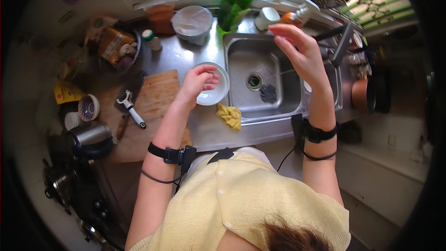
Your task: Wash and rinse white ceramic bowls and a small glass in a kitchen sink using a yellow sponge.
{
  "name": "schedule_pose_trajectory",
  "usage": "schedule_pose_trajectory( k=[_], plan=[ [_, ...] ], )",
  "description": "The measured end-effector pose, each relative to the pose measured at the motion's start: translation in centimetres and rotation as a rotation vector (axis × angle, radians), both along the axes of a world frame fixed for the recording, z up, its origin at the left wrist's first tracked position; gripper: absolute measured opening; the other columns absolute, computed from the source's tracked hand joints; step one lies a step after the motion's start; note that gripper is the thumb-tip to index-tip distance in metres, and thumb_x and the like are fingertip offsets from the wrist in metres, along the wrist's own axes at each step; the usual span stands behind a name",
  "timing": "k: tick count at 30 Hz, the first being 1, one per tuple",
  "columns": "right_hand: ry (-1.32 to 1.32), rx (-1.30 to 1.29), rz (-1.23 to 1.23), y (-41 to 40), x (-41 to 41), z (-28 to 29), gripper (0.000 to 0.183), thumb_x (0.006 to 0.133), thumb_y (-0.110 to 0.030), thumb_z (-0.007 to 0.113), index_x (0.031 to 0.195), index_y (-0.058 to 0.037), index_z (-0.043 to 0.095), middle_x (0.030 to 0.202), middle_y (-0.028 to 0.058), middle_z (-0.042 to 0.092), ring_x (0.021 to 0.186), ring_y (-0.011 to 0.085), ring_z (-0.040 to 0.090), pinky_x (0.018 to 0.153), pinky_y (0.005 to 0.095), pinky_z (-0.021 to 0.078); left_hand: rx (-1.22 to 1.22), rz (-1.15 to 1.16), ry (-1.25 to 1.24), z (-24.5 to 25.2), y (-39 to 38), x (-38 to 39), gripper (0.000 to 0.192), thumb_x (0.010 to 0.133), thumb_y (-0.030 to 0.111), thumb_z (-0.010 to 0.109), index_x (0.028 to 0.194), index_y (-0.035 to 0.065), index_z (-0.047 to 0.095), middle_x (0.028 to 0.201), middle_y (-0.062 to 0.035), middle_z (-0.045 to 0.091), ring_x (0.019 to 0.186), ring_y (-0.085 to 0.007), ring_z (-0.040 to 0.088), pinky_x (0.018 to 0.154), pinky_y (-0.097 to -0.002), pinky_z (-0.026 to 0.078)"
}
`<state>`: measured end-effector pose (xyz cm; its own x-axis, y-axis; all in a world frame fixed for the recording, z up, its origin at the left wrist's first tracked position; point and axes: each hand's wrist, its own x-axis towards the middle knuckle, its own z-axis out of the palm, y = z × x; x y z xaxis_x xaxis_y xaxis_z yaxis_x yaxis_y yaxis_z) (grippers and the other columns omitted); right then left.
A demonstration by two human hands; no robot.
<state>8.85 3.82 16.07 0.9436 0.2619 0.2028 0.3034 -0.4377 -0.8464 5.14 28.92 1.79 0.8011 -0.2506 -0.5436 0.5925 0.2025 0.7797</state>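
Note:
My left hand (200, 83) hovers over a white bowl (213, 98) on the steel counter, fingers loosely curled and nothing in them. Whether it touches the bowl I cannot tell. My right hand (300, 51) is raised over the right side of the steel sink (240, 99), thumb apart from the fingers and holding nothing. Beyond its fingertips stands a white jar (267, 19). Inside the sink are a drain (254, 81) and a dark patterned drain cover (268, 93) beside it. A crumpled yellow cloth (230, 115) lies at the sink's near left corner.
Left of the bowl, a wooden cutting board (162, 92) carries a white-and-black peeler (132, 111) and a knife (122, 127). Behind stand a covered bowl (192, 24), a green-capped shaker (152, 40) and a green pump bottle (235, 7). A copper-coloured pot (360, 94) is far right.

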Motion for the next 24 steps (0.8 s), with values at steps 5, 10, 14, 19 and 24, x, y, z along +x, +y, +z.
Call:
schedule_pose_trajectory(
  k=[5,10,14,19,24],
  plan=[
    [0.048,-0.187,-0.205,-8.9,-9.9,2.6,0.023,0.089,-0.007,0.057,0.11,0.0013,0.061,0.102,0.0067,0.065,0.094,0.012,0.059,0.083,0.0236,0.0444,-0.052,-0.201,-0.012,-2.0,-3.7,-2.4,0.029,0.086,0.005,0.046,0.113,0.0003,0.057,0.094,-0.0084,0.065,0.081,-0.0131,0.062,0.072,-0.0255,0.051],
    [0.117,-0.172,-0.562,-17.0,-21.5,6.4,0.022,0.092,-0.009,0.055,0.109,0.0037,0.061,0.102,0.0084,0.065,0.096,0.0134,0.059,0.087,0.0234,0.0445,-0.045,-0.203,-0.049,-3.6,-6.6,-4.1,0.03,0.085,0.007,0.046,0.112,0.0008,0.057,0.094,-0.0079,0.064,0.082,-0.0132,0.062,0.072,-0.0261,0.051],
    [0.017,-0.152,-0.701,-23.6,-27.0,9.9,0.023,0.093,-0.011,0.054,0.11,0.0032,0.061,0.1,0.0091,0.065,0.095,0.0131,0.06,0.088,0.0236,0.0457,0.259,-0.409,-0.29,-7.4,-7.4,-7.0,0.037,0.08,0.012,0.057,0.116,0.0053,0.058,0.102,-0.0088,0.063,0.09,-0.0176,0.061,0.079,-0.0287,0.049],
    [-0.124,-0.109,-0.743,-30.3,-31.1,12.5,0.024,0.094,-0.013,0.053,0.112,0.0022,0.06,0.099,0.0081,0.065,0.094,0.0125,0.06,0.088,0.0234,0.0454,1.145,-0.811,-0.538,-7.8,-9.9,-12.6,0.053,0.064,0.022,0.073,0.115,0.0295,0.062,0.141,-0.0096,0.034,0.132,-0.0398,0.021,0.101,-0.053,0.028],
    [-0.115,-0.174,-0.574,-34.5,-32.3,13.2,0.023,0.094,-0.012,0.054,0.11,0.0029,0.061,0.098,0.0077,0.065,0.092,0.0121,0.06,0.086,0.0232,0.0453,1.209,-0.374,-0.6,-11.4,-11.1,-15.4,0.037,0.065,0.005,0.068,0.099,0.02,0.067,0.119,-0.0129,0.045,0.116,-0.0359,0.039,0.097,-0.0377,0.039]
  ],
)
